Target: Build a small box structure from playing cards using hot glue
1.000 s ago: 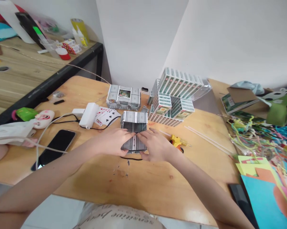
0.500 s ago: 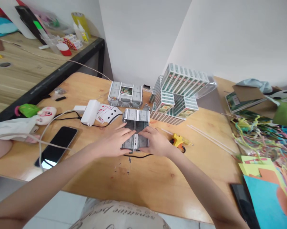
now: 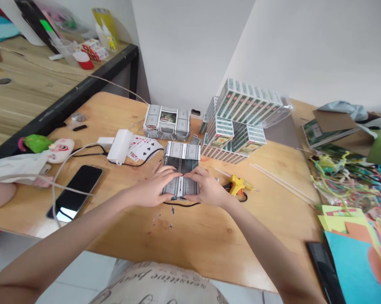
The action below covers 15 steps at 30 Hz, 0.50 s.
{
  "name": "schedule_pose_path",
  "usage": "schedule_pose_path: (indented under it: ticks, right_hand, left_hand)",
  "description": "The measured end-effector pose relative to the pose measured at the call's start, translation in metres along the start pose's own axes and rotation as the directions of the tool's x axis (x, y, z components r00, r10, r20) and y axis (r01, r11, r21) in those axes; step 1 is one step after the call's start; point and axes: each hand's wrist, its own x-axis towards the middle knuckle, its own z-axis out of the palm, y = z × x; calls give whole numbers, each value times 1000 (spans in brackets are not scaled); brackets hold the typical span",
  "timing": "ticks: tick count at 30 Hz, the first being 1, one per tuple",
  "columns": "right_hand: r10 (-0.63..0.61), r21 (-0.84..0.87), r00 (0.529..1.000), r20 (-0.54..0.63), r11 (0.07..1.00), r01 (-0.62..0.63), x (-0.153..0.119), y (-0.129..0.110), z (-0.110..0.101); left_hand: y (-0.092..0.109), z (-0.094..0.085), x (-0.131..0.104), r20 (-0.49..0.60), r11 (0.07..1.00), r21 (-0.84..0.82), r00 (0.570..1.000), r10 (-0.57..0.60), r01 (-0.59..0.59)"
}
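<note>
A grey patterned box built from playing cards lies on the wooden table, with an open middle section. My left hand grips its near left side, fingers on top and thumb at the front edge. On the near right side, my right hand holds it the same way. Behind it sits a similar card-covered box. Loose playing cards are spread to the left, beside a white power block. A yellow glue gun rests right of my right hand.
Stacked card packs stand at the back right. A phone and white cables lie at left. Two thin white sticks lie at right, near tangled colourful yarn and coloured paper. A wall rises behind.
Both hands remain on the card box. The fingers of my left hand are a little more bent and drawn in on its top. The view has shifted slightly.
</note>
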Motion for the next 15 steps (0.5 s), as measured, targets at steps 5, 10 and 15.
schedule_pose_path:
  ticks: [5,10,15]
  right_hand:
    - [-12,24,999,-42,1000,13,0,4,6]
    - [-19,19,998,-64,1000,20,2,4,10]
    - [-2,11,997,-76,1000,3,-1,3,12]
  left_hand:
    - [-2,6,-1,-2,1000,22,1000,-5,5]
    - [-1,8,-2,-40,1000,9,999,-10,10]
    - [-1,11,-2,-52,1000,31,999,-6,7]
